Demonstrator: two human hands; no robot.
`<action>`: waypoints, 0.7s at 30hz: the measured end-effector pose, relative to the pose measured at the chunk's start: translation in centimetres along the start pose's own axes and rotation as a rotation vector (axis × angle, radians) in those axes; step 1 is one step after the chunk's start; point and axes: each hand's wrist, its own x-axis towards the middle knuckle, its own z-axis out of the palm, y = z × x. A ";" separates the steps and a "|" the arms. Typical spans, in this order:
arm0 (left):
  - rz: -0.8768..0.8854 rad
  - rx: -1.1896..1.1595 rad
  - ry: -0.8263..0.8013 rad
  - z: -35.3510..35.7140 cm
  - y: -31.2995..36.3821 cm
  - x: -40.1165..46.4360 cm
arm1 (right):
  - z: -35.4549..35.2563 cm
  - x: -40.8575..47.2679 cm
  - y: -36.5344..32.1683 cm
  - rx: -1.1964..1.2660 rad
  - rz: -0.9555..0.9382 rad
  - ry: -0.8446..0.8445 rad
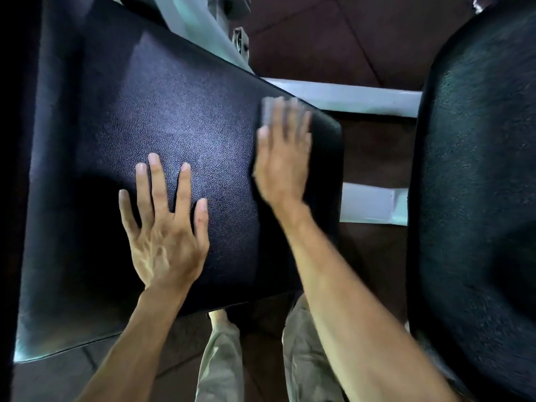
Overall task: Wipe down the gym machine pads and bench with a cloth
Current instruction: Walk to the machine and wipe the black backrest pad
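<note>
A large black textured pad [162, 117] fills the left and middle of the view. My left hand [165, 227] lies flat on its near part with the fingers spread and holds nothing. My right hand [282, 158] is blurred and pressed flat near the pad's right edge. A pale grey cloth [267, 111] peeks out from under its fingertips; most of the cloth is hidden beneath the hand. A second black pad [478, 184] stands at the right, apart from both hands.
White metal frame bars [348, 95] run between and behind the two pads. Dark reddish-brown floor tiles [319, 39] lie below. My legs in light trousers [223, 361] stand under the near edge of the large pad.
</note>
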 end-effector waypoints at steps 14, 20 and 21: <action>0.012 0.003 0.036 0.2 -0.1 -0.1 | -0.6 -0.1 4.5 0.095 0.249 0.002; 0.011 0.003 0.027 0.2 -0.4 -0.2 | -0.4 -10.3 -1.1 0.094 -0.262 -0.175; 0.009 -0.001 0.024 0.2 -0.5 -0.2 | -0.6 -11.7 -0.8 0.163 -0.255 -0.210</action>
